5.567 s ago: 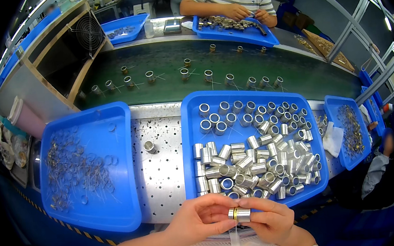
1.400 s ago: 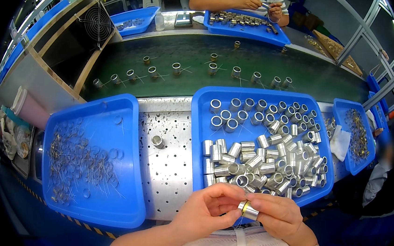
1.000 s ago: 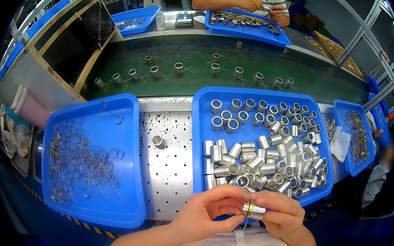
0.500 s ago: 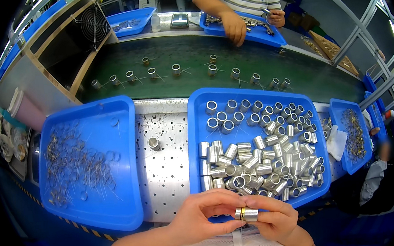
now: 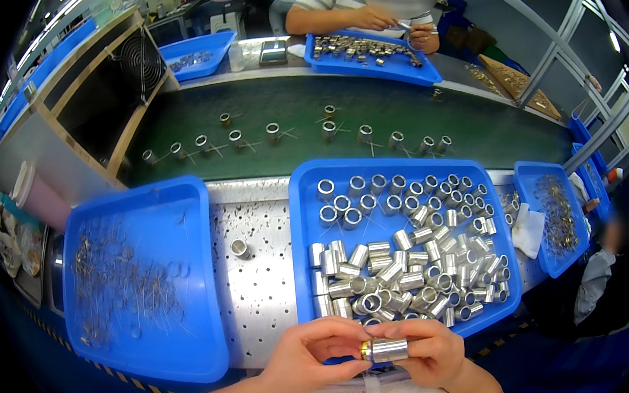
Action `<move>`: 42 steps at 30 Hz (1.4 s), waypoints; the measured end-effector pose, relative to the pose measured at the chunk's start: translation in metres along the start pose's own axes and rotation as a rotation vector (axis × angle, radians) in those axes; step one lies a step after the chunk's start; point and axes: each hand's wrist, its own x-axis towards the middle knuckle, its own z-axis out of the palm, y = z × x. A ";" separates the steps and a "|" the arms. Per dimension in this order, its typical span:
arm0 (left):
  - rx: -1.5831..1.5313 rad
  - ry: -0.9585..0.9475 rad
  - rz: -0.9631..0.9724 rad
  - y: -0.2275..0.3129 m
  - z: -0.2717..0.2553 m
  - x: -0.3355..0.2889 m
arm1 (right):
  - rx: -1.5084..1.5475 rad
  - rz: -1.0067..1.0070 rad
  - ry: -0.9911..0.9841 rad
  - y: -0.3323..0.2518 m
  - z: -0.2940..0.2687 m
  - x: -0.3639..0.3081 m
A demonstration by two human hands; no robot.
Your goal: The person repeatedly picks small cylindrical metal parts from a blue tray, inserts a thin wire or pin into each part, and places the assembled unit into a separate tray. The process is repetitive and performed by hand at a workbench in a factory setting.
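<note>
In front of my body, at the near edge of the large right tray [image 5: 302, 272], a shiny metal sleeve [image 5: 390, 349] lies sideways between my hands. My right hand [image 5: 436, 350] is closed around it, fingers and thumb on its right part. At its left end is a gold-coloured band [image 5: 365, 350], which the thumb and fingertips of my left hand [image 5: 302, 358] pinch. That tray holds many similar sleeves [image 5: 392, 272], some upright at the far side, others lying in a heap. A single metal sleeve [image 5: 240, 248] stands on the perforated metal table [image 5: 257, 306].
The left blue tray [image 5: 194, 357] holds thin wires and clear rings. Beyond runs a green belt [image 5: 310, 148] with a row of upright sleeves. Across it a person [image 5: 346, 6] works over a blue tray [image 5: 371, 75]. A smaller tray [image 5: 556, 269] and white cloth [image 5: 528, 230] lie right.
The view has tilted up slightly. The gold band, earlier between two silver parts, now shows at the sleeve's left end. Across the belt, the person's reaching hand has drawn back to the other hand.
</note>
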 end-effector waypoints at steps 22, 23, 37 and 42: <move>1.709 0.947 0.326 0.085 -0.077 -0.092 | -1.453 0.582 -0.158 0.198 -0.218 0.181; 1.684 0.903 0.407 0.086 -0.072 -0.088 | -1.409 0.699 -0.103 0.201 -0.218 0.182; 0.011 0.041 0.063 0.010 0.012 -0.006 | -0.340 -0.280 -0.243 -0.038 -0.036 0.062; -0.007 -0.021 0.022 -0.026 0.006 0.014 | -0.443 -0.270 -0.105 -0.043 -0.022 0.023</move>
